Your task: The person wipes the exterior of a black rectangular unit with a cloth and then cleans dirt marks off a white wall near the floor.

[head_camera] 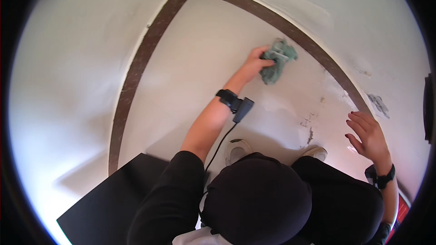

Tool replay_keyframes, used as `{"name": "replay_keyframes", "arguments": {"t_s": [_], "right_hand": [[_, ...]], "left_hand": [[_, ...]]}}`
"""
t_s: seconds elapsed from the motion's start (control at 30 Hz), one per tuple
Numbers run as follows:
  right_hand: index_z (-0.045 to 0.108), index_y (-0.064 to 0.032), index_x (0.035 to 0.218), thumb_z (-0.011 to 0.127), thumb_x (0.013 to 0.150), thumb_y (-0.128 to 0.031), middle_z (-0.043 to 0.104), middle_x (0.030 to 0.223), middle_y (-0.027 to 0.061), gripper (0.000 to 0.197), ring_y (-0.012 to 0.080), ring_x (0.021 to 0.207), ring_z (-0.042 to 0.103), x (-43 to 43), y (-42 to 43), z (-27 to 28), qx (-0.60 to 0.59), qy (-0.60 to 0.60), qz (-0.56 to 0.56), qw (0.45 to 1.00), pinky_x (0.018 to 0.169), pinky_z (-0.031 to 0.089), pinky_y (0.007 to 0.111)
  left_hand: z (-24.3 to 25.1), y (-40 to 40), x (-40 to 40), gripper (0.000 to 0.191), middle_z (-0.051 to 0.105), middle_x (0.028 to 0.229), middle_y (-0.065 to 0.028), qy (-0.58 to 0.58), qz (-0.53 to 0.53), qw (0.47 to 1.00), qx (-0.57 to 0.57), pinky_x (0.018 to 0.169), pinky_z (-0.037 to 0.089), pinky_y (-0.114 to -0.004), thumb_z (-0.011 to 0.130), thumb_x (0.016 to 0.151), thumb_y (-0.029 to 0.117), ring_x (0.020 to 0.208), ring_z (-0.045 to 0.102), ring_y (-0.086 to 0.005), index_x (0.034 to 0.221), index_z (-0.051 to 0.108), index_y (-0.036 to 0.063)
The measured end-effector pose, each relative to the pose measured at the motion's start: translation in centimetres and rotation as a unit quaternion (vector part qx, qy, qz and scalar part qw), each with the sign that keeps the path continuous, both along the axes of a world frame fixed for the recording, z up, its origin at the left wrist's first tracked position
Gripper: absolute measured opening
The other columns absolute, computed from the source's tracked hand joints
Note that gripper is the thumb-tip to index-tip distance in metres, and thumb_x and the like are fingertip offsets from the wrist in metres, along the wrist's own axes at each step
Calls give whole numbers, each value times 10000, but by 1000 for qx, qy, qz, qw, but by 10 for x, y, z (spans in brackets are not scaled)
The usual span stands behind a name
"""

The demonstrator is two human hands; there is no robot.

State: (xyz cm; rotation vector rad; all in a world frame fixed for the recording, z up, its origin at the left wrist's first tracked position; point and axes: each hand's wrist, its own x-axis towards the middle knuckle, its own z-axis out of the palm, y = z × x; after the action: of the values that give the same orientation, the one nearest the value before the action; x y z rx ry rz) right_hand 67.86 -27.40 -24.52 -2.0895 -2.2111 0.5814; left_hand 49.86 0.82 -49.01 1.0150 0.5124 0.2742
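My left hand (259, 62) grips a crumpled green cloth (277, 62) and presses it on the pale floor (201, 64), close to the brown skirting (293, 30). Part of the cloth hides the fingertips. My right hand (368, 137) is raised at the right with its fingers apart and holds nothing, near the lower end of the same skirting. Dark crumbs and dirt (310, 135) lie on the floor between my right hand and my shoes. Each wrist wears a black strap with a device.
Two light shoes (238, 149) stand below my knees. A black flat-topped object (119, 197) is at the lower left. Walls meet at a corner at the top. A grey patch (378, 105) marks the right wall, and a red object (401, 214) shows at the lower right.
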Motion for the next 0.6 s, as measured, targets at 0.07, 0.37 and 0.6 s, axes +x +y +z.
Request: {"name": "replay_keyframes", "arguments": {"t_s": [0.07, 0.37, 0.6], "right_hand": [[591, 7, 933, 693, 694, -116, 609, 1021, 158, 287, 329, 994, 566, 1, 16, -20, 19, 24, 26, 999, 859, 466, 407], [598, 3, 882, 691, 698, -120, 618, 977, 152, 240, 316, 936, 583, -15, 71, -78, 48, 106, 96, 989, 808, 485, 386], [612, -5, 887, 676, 724, -110, 625, 963, 142, 205, 310, 937, 589, -8, 67, -92, 11, 136, 16, 991, 808, 491, 376]], "left_hand": [[18, 44, -42, 360, 621, 933, -22, -3, 59, 998, 26, 750, 463, -255, 613, 724, -48, 852, 578, -119, 1074, 601, 35], [-12, 224, -204, 470, 500, 1251, -170, 349, 157, 674, 631, 958, 377, -423, 632, 742, 54, 1145, 464, -360, 1199, 525, 33], [-43, 199, -155, 505, 333, 1391, -185, 385, 114, 655, 641, 1078, 182, -499, 568, 801, 102, 1268, 283, -410, 1278, 429, 12]]}}
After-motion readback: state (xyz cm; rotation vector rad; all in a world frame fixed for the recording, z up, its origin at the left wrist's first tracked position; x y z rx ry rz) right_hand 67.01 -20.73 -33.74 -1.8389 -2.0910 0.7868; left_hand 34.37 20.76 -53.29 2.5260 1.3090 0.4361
